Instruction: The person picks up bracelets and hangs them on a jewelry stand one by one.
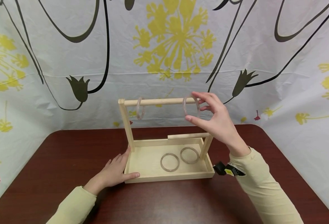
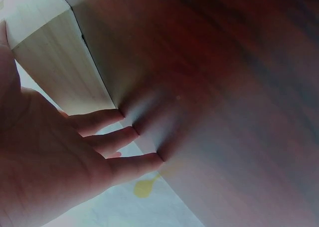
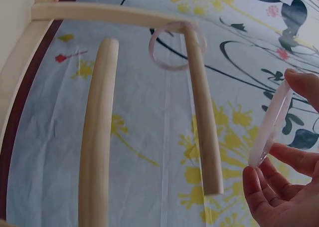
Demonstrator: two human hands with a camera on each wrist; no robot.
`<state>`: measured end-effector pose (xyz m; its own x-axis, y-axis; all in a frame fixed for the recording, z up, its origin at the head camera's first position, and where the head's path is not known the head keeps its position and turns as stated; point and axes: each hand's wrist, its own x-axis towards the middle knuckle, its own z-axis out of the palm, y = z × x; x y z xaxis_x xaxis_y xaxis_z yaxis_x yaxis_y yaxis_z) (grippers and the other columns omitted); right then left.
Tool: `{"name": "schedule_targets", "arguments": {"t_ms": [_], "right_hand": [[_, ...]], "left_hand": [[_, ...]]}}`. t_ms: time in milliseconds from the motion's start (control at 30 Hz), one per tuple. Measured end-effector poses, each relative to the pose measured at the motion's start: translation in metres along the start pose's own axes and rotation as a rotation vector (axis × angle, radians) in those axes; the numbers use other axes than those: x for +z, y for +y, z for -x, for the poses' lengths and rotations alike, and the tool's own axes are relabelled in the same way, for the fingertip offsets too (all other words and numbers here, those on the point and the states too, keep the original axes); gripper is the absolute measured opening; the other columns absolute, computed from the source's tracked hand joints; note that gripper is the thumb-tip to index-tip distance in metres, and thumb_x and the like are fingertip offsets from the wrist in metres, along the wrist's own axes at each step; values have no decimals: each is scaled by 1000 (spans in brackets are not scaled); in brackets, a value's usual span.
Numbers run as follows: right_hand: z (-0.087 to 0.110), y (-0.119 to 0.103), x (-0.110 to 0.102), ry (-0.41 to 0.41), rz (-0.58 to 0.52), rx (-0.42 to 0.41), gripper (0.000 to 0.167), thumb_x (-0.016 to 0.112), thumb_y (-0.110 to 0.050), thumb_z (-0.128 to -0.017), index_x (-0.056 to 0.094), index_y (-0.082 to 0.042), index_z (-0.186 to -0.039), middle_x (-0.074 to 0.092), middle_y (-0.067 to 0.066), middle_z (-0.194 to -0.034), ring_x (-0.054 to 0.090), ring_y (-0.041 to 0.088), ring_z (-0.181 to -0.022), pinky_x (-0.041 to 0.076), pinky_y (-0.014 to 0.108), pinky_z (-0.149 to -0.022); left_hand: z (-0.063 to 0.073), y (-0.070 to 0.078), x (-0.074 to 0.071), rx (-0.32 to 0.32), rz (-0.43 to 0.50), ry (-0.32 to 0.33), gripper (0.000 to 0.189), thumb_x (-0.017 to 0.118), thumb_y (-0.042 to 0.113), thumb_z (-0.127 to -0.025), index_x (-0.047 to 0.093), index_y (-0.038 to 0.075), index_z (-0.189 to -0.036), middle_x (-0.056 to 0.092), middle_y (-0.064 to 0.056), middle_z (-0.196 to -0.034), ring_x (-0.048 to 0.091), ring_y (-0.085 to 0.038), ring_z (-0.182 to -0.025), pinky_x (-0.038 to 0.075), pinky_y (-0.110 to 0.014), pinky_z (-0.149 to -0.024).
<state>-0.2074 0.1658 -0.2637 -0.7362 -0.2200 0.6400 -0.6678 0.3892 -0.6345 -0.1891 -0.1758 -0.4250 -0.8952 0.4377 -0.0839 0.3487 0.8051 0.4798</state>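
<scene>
My right hand [image 1: 218,121] pinches a pale translucent bangle [image 1: 184,107] by its edge, between thumb and fingertips. In the right wrist view, this bangle [image 3: 269,124] is apart from the free end of the upper wooden rod [image 3: 204,117]. A second bangle [image 1: 138,109] hangs on that rod near its left post. Two more bangles, one in the middle [image 1: 161,162] and one at the right [image 1: 182,157], lie flat in the wooden tray [image 1: 167,179]. With fingers extended, my left hand [image 1: 112,172] rests at the tray's left end, thumb over the front rim.
A shorter, lower rod [image 1: 186,136] juts left from the right post [image 1: 206,147]. The stand is on a dark red-brown table [image 1: 164,202], with a flower-patterned sheet [image 1: 119,62] behind. A black strap device [image 1: 228,169] is at my right wrist.
</scene>
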Motion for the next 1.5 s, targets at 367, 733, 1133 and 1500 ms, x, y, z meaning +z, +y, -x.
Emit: {"name": "schedule_targets", "arguments": {"t_ms": [367, 733, 1133, 1500], "right_hand": [[-7, 16, -7, 18, 156, 38, 64, 83, -10, -76, 57, -9, -135, 51, 7, -128, 51, 19, -104, 43, 25, -86], [-15, 32, -5, -17, 191, 94, 63, 81, -15, -79, 56, -6, -136, 51, 11, -127, 49, 21, -103, 43, 37, -87], [-17, 48, 3, -104, 175, 141, 70, 80, -19, -81, 50, -19, -143, 46, 14, -123, 51, 26, -98, 44, 44, -88], [-20, 48, 7, -147, 204, 83, 67, 78, -20, -83, 49, -19, -143, 51, 9, -131, 50, 24, -116, 43, 41, -94]], "left_hand": [[0, -1, 1, 0, 6, 3, 111, 61, 64, -84, 2, 0, -154, 27, -23, -153, 26, -49, -136, 21, -72, -99], [2, -2, 1, -4, -4, 4, 111, 61, 64, -85, 3, 0, -154, 27, -23, -153, 26, -49, -135, 22, -72, -99], [1, 0, 0, -6, 7, 4, 111, 61, 64, -84, 3, 0, -154, 27, -23, -153, 26, -50, -135, 21, -72, -99], [-1, -2, -1, -8, 8, 1, 111, 60, 65, -84, 3, 0, -154, 26, -22, -153, 26, -50, -135, 20, -72, -99]]}}
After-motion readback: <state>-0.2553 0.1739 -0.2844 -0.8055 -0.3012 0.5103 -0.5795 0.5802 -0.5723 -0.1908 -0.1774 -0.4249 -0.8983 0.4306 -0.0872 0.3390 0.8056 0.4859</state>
